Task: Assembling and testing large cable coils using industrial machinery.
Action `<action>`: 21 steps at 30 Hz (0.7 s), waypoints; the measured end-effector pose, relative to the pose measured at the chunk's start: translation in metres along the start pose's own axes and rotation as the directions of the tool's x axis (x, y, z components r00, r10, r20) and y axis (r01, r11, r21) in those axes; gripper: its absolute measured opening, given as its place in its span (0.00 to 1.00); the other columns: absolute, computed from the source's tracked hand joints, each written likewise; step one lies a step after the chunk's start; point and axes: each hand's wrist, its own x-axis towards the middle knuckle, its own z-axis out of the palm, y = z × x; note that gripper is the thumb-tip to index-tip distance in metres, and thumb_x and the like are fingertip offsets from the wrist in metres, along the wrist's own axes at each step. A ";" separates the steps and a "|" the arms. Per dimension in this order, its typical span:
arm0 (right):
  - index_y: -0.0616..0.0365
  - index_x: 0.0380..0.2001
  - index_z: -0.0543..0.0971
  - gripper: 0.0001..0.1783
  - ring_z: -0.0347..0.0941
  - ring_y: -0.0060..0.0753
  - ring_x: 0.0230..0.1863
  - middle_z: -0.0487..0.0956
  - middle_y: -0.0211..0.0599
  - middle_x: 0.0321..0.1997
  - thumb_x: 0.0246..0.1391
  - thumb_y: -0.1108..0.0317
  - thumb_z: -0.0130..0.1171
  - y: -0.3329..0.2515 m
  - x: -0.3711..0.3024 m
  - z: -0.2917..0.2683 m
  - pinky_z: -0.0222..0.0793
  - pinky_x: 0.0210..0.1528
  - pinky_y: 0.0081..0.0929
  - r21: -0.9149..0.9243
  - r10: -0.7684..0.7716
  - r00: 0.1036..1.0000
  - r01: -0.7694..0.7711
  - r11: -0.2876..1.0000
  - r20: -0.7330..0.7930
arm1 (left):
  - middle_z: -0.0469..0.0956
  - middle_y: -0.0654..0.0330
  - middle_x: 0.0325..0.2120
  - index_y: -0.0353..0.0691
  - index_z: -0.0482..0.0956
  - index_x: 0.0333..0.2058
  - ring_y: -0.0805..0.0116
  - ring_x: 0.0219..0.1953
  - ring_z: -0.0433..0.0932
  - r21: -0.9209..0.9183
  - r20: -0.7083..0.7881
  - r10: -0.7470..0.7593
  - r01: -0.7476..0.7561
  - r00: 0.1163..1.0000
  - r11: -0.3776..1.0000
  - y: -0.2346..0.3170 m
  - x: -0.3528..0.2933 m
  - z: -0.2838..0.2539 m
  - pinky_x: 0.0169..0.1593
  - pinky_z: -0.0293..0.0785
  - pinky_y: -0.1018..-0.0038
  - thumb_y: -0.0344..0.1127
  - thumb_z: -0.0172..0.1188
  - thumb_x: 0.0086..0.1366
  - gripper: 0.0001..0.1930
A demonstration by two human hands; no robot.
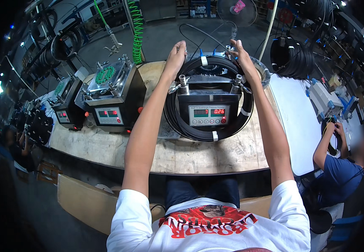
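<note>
A black coil of cable (171, 113), bound with white tape, loops around a polishing machine (209, 99) with a lit red display in front of me. Beyond the machine's far left corner is my left hand (176, 59), its fingers curled together; whatever they hold is hidden. My right hand (243, 59) is at the far right corner, beside a metal knob (228, 49), fingers stretched and apart from the thumb. Thin cable ends with blue connectors (201, 53) rise between my hands. Two metal posts, including the near left clamp post (183, 85), stand at the machine's near corners.
Two similar machines, the nearer (112, 94) with a green-topped plate, stand left on the wooden bench (182, 157). A green coiled air hose (136, 33) hangs behind. At a white table (289, 126) on the right, another person (337, 168) handles cable. Black cable coils (291, 56) hang far right.
</note>
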 end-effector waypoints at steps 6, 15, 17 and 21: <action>0.62 0.68 0.64 0.41 0.70 0.38 0.58 0.79 0.52 0.51 0.70 0.37 0.33 -0.005 -0.005 0.003 0.56 0.67 0.32 -0.040 0.000 1.000 0.000 0.999 -0.016 | 0.71 0.58 0.43 0.44 0.66 0.61 0.70 0.41 0.71 -0.070 0.016 -0.057 0.058 0.998 0.996 -0.013 0.004 -0.007 0.42 0.73 0.71 0.61 0.44 0.73 0.30; 0.45 0.72 0.60 0.45 0.64 0.48 0.65 0.72 0.59 0.61 0.64 0.27 0.30 -0.004 -0.005 0.000 0.63 0.62 0.42 -0.115 0.001 1.000 0.000 0.993 0.009 | 0.77 0.60 0.39 0.37 0.72 0.57 0.71 0.37 0.75 -0.044 -0.128 -0.002 -0.003 0.992 0.999 -0.016 0.004 -0.004 0.41 0.72 0.73 0.54 0.47 0.74 0.27; 0.58 0.70 0.63 0.41 0.68 0.37 0.59 0.74 0.52 0.61 0.69 0.35 0.33 -0.009 -0.007 0.000 0.57 0.66 0.35 -0.020 0.107 0.994 -0.107 0.994 -0.008 | 0.77 0.60 0.36 0.36 0.73 0.55 0.71 0.38 0.75 0.013 -0.136 0.013 -0.011 0.991 1.000 -0.019 0.005 -0.005 0.41 0.72 0.72 0.54 0.47 0.74 0.26; 0.55 0.69 0.64 0.42 0.68 0.43 0.61 0.75 0.57 0.57 0.68 0.33 0.33 -0.008 -0.006 -0.001 0.57 0.66 0.38 0.014 0.080 0.997 -0.080 0.997 -0.005 | 0.75 0.58 0.43 0.41 0.66 0.64 0.68 0.41 0.74 0.081 -0.003 -0.042 0.042 0.999 0.996 -0.014 0.008 -0.005 0.44 0.73 0.71 0.60 0.44 0.73 0.32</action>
